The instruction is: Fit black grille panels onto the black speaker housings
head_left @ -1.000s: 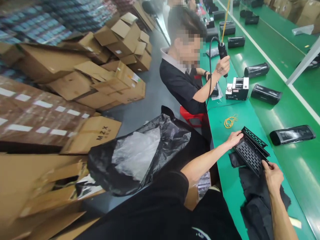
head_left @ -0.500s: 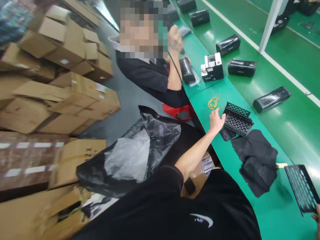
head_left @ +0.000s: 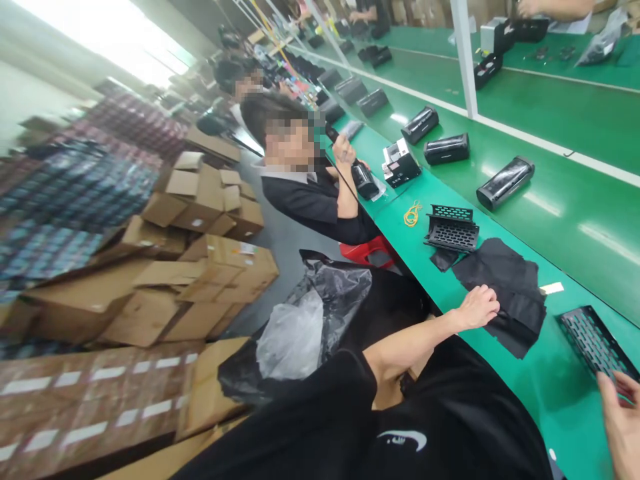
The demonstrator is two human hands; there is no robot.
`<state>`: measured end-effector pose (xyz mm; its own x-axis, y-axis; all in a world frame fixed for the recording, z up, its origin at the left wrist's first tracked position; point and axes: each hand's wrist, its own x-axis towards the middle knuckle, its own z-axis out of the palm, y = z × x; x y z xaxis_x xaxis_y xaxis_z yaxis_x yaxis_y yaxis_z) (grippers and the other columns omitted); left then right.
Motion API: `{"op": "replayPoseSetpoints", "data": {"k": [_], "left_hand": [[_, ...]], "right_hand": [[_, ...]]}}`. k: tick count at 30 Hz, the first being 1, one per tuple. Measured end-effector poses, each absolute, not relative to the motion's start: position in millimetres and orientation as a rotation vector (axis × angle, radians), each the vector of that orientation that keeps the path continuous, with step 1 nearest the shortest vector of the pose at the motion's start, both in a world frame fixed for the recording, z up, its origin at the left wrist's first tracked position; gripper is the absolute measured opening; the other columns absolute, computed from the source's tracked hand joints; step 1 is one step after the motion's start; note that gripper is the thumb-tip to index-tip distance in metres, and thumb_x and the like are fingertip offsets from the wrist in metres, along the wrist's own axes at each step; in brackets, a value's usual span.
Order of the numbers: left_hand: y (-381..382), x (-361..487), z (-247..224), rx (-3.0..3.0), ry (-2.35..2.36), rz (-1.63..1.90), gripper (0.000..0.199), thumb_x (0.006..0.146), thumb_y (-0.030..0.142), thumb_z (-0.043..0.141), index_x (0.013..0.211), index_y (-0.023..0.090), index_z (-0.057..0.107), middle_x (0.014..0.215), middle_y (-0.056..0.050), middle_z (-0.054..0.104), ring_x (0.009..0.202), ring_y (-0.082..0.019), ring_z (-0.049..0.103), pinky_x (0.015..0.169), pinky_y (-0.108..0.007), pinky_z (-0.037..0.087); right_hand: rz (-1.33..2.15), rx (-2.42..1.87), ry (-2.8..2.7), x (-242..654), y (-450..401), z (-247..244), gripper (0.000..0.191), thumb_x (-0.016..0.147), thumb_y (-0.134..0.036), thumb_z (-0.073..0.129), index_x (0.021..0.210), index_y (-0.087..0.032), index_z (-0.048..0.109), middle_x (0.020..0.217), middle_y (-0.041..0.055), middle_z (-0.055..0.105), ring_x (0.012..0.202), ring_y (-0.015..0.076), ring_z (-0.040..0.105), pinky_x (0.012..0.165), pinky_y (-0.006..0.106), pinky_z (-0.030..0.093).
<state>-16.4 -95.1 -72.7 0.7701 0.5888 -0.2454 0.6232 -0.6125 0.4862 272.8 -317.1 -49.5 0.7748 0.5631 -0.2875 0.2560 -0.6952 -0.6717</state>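
So the step here is looking like handling the black cloth pieces (head_left: 517, 287) while the other hand is keeping a perforated panel ready, just my read though. The left hand (head_left: 479, 308) is resting at the near edge of the cloth pile with its fingers curling over; I'm not able to tell if it's actually pinching a layer. The right hand (head_left: 623, 419) is pinching the black perforated panel (head_left: 596, 341) by its near edge, thumb against fingers. That panel is sitting tilted over the right part of the green counter (head_left: 570, 427), and I can't tell if its far edge is touching down. More perforated panels (head_left: 453, 235) are lying just beyond the cloth, near the yellow bands (head_left: 412, 215). IMO the next move is calling for fingertips separating a single cloth layer, with the right hand steadying its panel.
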Motion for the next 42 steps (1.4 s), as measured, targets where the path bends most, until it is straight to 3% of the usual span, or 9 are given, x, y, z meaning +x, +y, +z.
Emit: {"op": "replayPoseSetpoints", "data": {"k": [3, 6, 9, 12, 16, 19, 29, 36, 42], "left_hand": [[-94, -21, -53, 2.396, 0.744, -0.084, 0.012, 0.097, 0.027, 0.066, 0.088, 0.023, 0.073, 0.122, -0.009, 0.071, 0.119, -0.026, 0.059, 0.103, -0.041, 0.045], [-94, -22, -26, 2.272, 0.491, -0.054, 0.014, 0.098, 0.026, 0.061, 0.089, 0.026, 0.072, 0.118, -0.007, 0.074, 0.113, -0.024, 0.062, 0.105, -0.037, 0.043], [-88, -18, -1, 2.090, 0.374, -0.051, 0.012, 0.097, 0.025, 0.061, 0.091, 0.026, 0.071, 0.104, -0.007, 0.074, 0.100, -0.021, 0.066, 0.100, -0.034, 0.046], [-77, -12, 13, 1.788, 0.458, -0.006, 0.013, 0.095, 0.036, 0.070, 0.098, 0.022, 0.070, 0.100, -0.006, 0.072, 0.094, -0.018, 0.066, 0.092, -0.031, 0.049], [-74, 4, 13, 1.326, 0.678, 0.091, 0.061, 0.066, 0.062, 0.094, 0.097, 0.018, 0.066, 0.087, -0.001, 0.066, 0.082, -0.014, 0.063, 0.081, -0.030, 0.050], [-81, 20, 8, 1.157, 0.763, 0.092, 0.073, 0.051, 0.068, 0.097, 0.092, 0.017, 0.064, 0.076, 0.004, 0.062, 0.069, -0.009, 0.056, 0.068, -0.025, 0.043], [-68, 28, -4, 1.266, 0.860, -0.056, 0.068, 0.056, 0.076, 0.091, 0.076, 0.018, 0.060, 0.060, 0.008, 0.053, 0.054, -0.006, 0.038, 0.053, -0.023, 0.027], [-54, 38, -53, 2.041, 0.709, -0.375, 0.027, 0.092, 0.048, 0.077, 0.087, 0.023, 0.070, 0.080, -0.003, 0.071, 0.089, -0.022, 0.070, 0.084, -0.029, 0.047], [-78, 64, -22, 2.065, 0.659, -0.048, 0.038, 0.096, 0.053, 0.068, 0.120, 0.023, 0.074, 0.143, -0.015, 0.065, 0.145, -0.034, 0.047, 0.123, -0.050, 0.037]], "right_hand": [[0.803, -2.118, -0.797, 222, -297, -53, 0.078, 0.073, -0.084, 0.068, 0.118, -0.020, 0.072, 0.108, 0.0143, 0.069, 0.090, 0.0336, 0.065, 0.091, 0.055, 0.054], [0.901, -1.865, -1.042, 187, -261, -57, 0.081, 0.069, -0.075, 0.077, 0.131, -0.022, 0.070, 0.134, 0.0183, 0.063, 0.124, 0.0393, 0.058, 0.106, 0.058, 0.046], [1.111, -1.706, -1.107, 178, -233, -58, 0.054, 0.063, -0.066, 0.082, 0.100, -0.026, 0.080, 0.142, 0.0169, 0.061, 0.137, 0.0427, 0.051, 0.118, 0.063, 0.033], [1.211, -1.653, -1.015, 184, -228, -51, 0.040, 0.068, -0.065, 0.079, 0.073, -0.026, 0.073, 0.128, 0.0140, 0.070, 0.126, 0.0387, 0.061, 0.113, 0.058, 0.041], [1.128, -1.726, -0.764, 178, -237, -32, 0.046, 0.074, -0.068, 0.079, 0.085, -0.024, 0.071, 0.105, 0.0100, 0.072, 0.101, 0.0298, 0.067, 0.093, 0.045, 0.054], [1.212, -1.682, -0.531, 158, -236, -21, 0.051, 0.066, -0.065, 0.089, 0.089, -0.022, 0.073, 0.085, 0.0036, 0.070, 0.078, 0.0234, 0.062, 0.075, 0.036, 0.053], [0.792, -1.598, 0.090, 191, -296, -13, 0.039, 0.075, -0.059, 0.085, 0.083, -0.027, 0.063, 0.075, -0.0013, 0.067, 0.071, 0.0233, 0.064, 0.077, 0.047, 0.057], [0.693, -1.524, 0.231, 241, -359, 11, 0.009, 0.082, -0.044, 0.077, 0.086, -0.039, 0.071, 0.122, 0.0055, 0.076, 0.127, 0.0415, 0.065, 0.093, 0.071, 0.057], [0.871, -1.445, 0.323, 230, -338, 32, 0.026, 0.079, -0.045, 0.079, 0.101, -0.030, 0.078, 0.112, 0.0086, 0.078, 0.118, 0.0367, 0.070, 0.101, 0.061, 0.059]]}}
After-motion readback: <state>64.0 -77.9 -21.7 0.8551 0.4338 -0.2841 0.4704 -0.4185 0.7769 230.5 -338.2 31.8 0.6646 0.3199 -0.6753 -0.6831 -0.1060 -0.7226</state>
